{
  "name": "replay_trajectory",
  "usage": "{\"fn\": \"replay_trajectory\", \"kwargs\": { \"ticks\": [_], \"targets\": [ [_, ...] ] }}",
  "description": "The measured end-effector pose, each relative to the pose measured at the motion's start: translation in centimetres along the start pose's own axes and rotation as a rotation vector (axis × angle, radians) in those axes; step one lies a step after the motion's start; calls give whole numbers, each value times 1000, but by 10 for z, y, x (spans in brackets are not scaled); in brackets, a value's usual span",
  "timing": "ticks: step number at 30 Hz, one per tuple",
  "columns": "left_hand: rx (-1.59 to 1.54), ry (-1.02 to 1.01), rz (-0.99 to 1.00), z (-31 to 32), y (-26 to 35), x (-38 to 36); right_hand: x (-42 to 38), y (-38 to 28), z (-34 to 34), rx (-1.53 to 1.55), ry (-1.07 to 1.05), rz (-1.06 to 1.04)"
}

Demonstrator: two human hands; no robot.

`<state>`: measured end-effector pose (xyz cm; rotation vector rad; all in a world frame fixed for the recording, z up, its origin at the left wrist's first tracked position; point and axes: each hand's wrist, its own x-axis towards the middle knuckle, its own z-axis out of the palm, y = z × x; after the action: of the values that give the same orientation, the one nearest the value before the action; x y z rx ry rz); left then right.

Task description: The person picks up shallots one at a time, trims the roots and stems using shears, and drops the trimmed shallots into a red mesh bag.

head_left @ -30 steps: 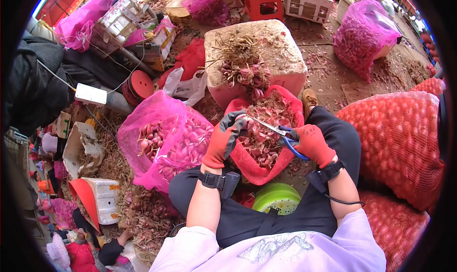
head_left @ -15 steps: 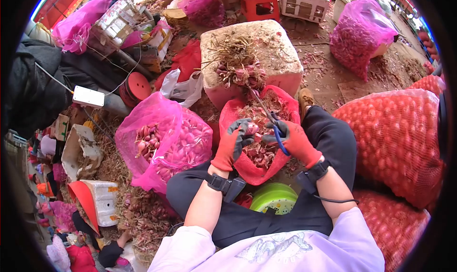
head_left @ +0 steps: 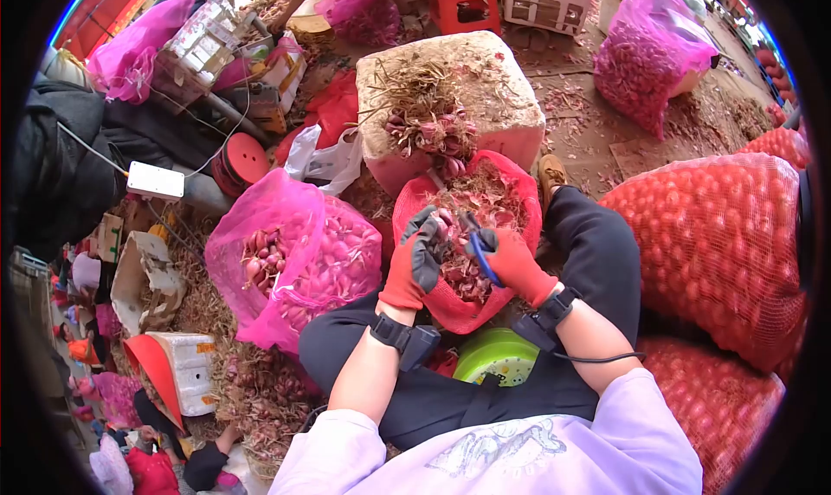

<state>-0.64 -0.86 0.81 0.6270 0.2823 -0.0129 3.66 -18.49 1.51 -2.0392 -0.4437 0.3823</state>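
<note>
My left hand (head_left: 417, 257), in a red and dark grey glove, is closed around a shallot (head_left: 442, 223). In my gloved right hand (head_left: 518, 268) is a pair of scissors (head_left: 482, 259) with blue handles, the blades pointing up and left near the shallot. Both hands are above a red mesh bag (head_left: 523, 183) holding dry tops and skins. Beyond it, a bunch of shallots (head_left: 433, 131) with dried stalks lies on a stained foam block (head_left: 511, 75). A pink mesh bag (head_left: 260, 209) of shallots stands open left of my left hand.
Full red mesh sacks (head_left: 710, 235) are stacked at the right. A green round stool (head_left: 498, 356) shows between my legs. At the left lie a heap of stalked shallots (head_left: 260, 391) and a white foam box (head_left: 190, 374). Another pink bag (head_left: 649, 62) stands at the far right.
The scissors have swung from pointing at the bunch on the block to a steeper angle close to my left hand. My right hand has moved slightly left. The view has shifted a little.
</note>
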Motion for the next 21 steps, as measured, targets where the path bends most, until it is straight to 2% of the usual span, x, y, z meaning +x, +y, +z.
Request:
{"fn": "replay_trajectory", "kwargs": {
  "ticks": [1,2,3,4,6,9,11,13,16,19,21],
  "targets": [
    [-65,22,-18,3,1,0,2,5,0,265,-51,97],
    [-121,-50,-35,0,0,-1,5,-2,-6,530,-99,194],
    [-67,-54,-33,2,-3,-2,5,-10,-12,795,-146,291],
    [-13,-58,-32,6,-6,-3,4,-22,-14,831,-105,276],
    [92,-119,-8,15,-10,-7,6,-23,-11,831,-89,283],
    [627,-111,161,23,-7,-7,9,-16,-10,904,-119,306],
    [615,-141,153,28,-1,-10,8,-18,-16,907,-128,350],
    [602,-184,160,27,1,-11,10,-17,-18,835,-132,299],
    [320,-195,40,20,3,-8,11,-13,-19,747,-134,282],
    [335,-266,83,20,2,-7,13,-4,-15,711,-113,288],
    [116,-293,-15,15,1,-6,12,-1,-17,660,-80,258]
  ]
}}
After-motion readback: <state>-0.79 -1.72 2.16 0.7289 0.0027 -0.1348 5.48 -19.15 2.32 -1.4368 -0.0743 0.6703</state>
